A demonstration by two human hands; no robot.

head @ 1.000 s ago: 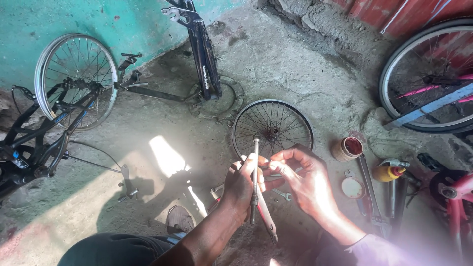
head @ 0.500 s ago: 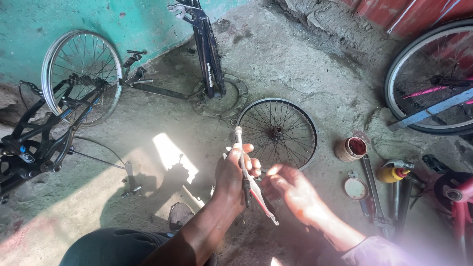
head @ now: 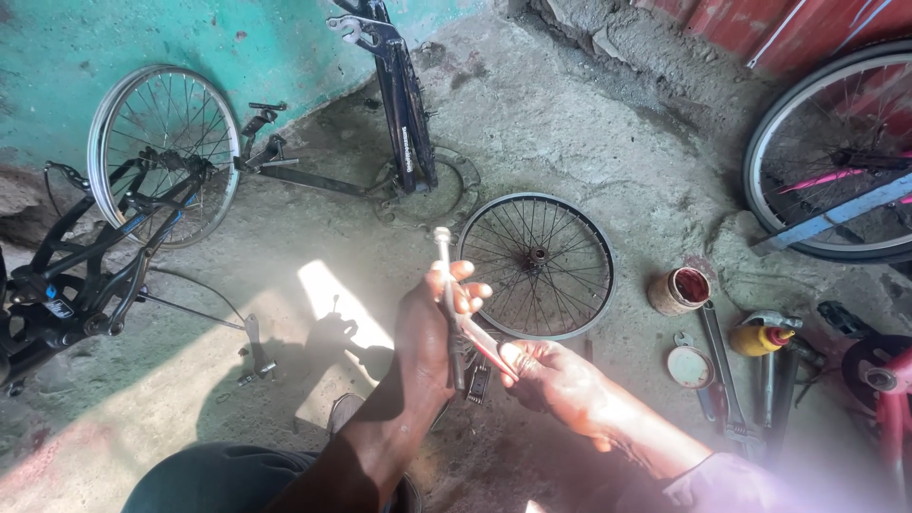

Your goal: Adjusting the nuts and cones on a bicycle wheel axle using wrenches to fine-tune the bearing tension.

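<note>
Pale rod (head: 444, 271) held upright above the concrete floor (head: 589, 123) | left hand (head: 429, 328) wrapped tight around its lower half | right hand (head: 556, 380) pinching a thin red-and-white piece (head: 489, 344) slanting off the rod | small spoked wheel (head: 537, 266) flat just behind | rusty tin (head: 679, 290), wrenches (head: 722, 370) to the right

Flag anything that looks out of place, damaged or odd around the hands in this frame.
Nothing looks spilled or broken. The left hand grips a pale rod upright; the right hand meets it lower down. A bare spoked wheel lies flat on the concrete, with an open tin and its lid set apart beside loose tools.
</note>
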